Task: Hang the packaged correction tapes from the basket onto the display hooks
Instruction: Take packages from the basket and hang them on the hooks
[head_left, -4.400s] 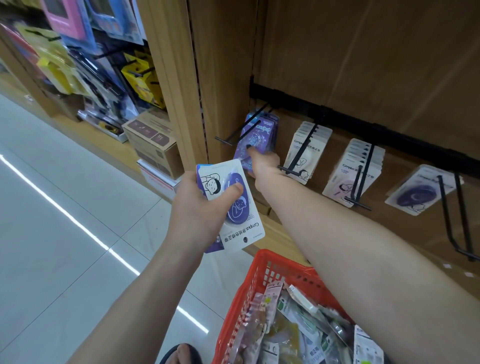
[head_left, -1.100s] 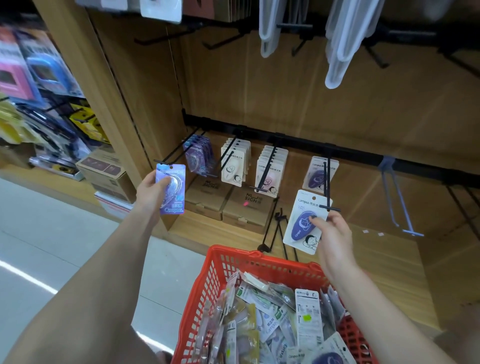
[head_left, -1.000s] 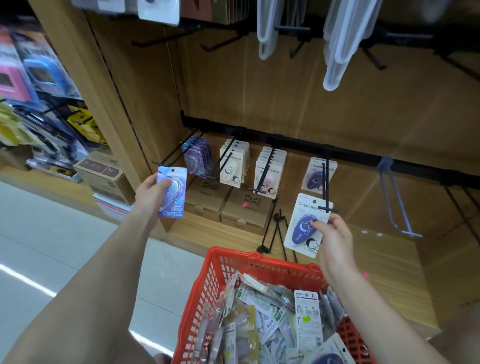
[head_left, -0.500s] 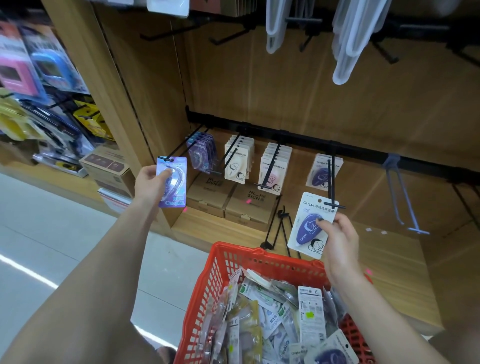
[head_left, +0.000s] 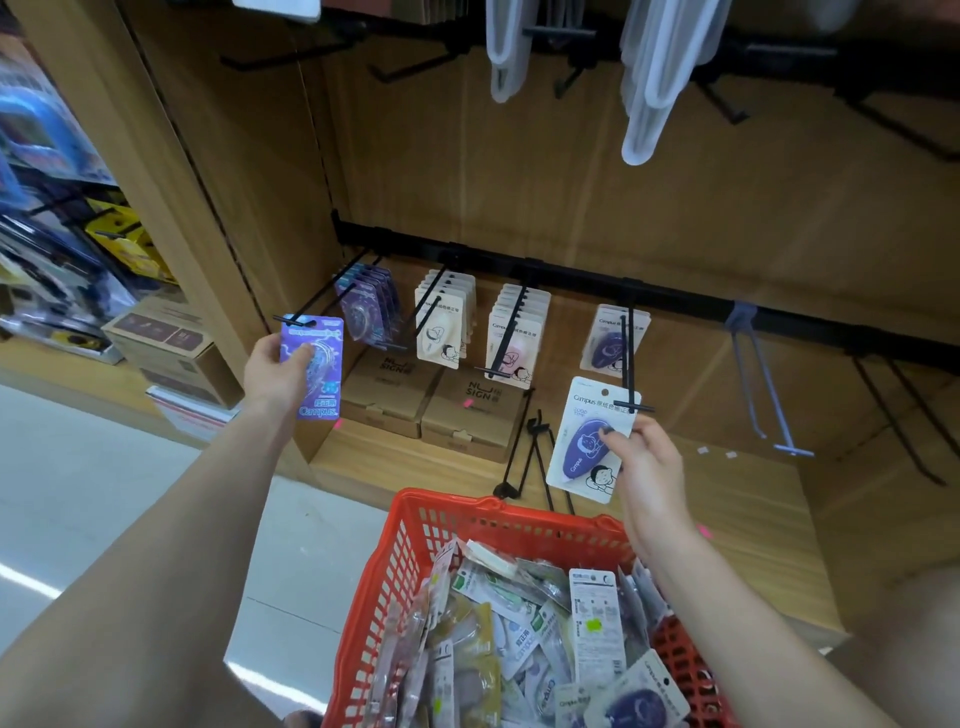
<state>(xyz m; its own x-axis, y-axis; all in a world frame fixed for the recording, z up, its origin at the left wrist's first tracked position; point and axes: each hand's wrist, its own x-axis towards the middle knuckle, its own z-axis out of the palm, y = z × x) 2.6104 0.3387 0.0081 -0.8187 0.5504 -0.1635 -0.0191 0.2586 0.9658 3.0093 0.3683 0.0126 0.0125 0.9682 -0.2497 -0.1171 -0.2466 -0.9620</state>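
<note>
Both forearms reach forward over the red basket (head_left: 415, 525), which sits low in the middle of the view, heaped with packaged correction tapes (head_left: 524, 623); the left hand (head_left: 272, 371) is raised to the left end of the black hook rail (head_left: 519, 262), thumb pressed across the front of a shiny purple Campus packet (head_left: 314, 364) and fingers behind it, holding it upright; the packet's top edge sits at the tip of the leftmost hook (head_left: 322, 291), though whether the hook passes through its hole cannot be told; the right hand (head_left: 647, 467) is lower and further right, fingers closed in a pinch on the right edge of a white card packet (head_left: 587, 441) bearing a dark blue correction tape; this packet is tilted, its upper right corner against the crossbar tip of a black double hook (head_left: 629, 358); its punched hole shows clear of the hook, left of the tip.

Behind that hook tip one matching blue packet (head_left: 615, 338) hangs at the rail; to its left hang a row of pink-tape packets (head_left: 517, 343), a row of white packets (head_left: 441, 327) and a row of purple packets (head_left: 371, 306); two brown cardboard boxes (head_left: 431, 402) stand on the wooden shelf (head_left: 753, 519) beneath them; a loose black hook (head_left: 530, 452) leans on the shelf between the boxes and the right hand; a pale blue-grey hook (head_left: 758, 379) hangs bare further right.
</note>
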